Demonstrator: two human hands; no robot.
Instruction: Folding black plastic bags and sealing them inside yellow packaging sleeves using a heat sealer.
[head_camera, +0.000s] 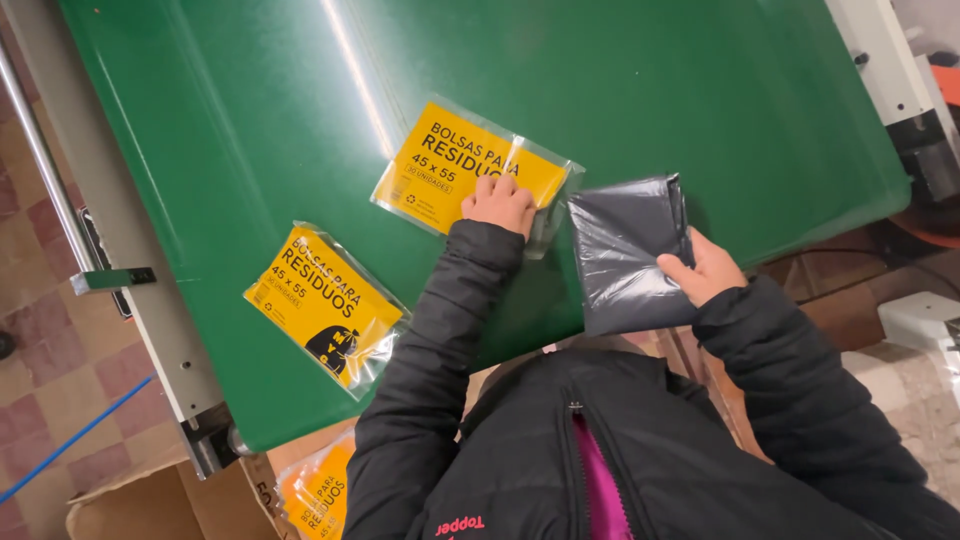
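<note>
My left hand (498, 203) presses its fingers down on a clear plastic packet with a yellow card insert (450, 168) lying on the green table (250, 100). My right hand (705, 268) grips a folded stack of dark grey plastic bags (625, 250) at the table's near edge, just right of the packet's open end. The stack is outside the packet. Both my arms are in black puffy sleeves.
A second packet, yellow with a dark bag inside (325, 305), lies at the table's near left. More yellow packets (322, 490) sit in a cardboard box (130, 505) below the table. A grey metal frame (130, 260) runs along the left edge; white machinery (905, 90) stands right.
</note>
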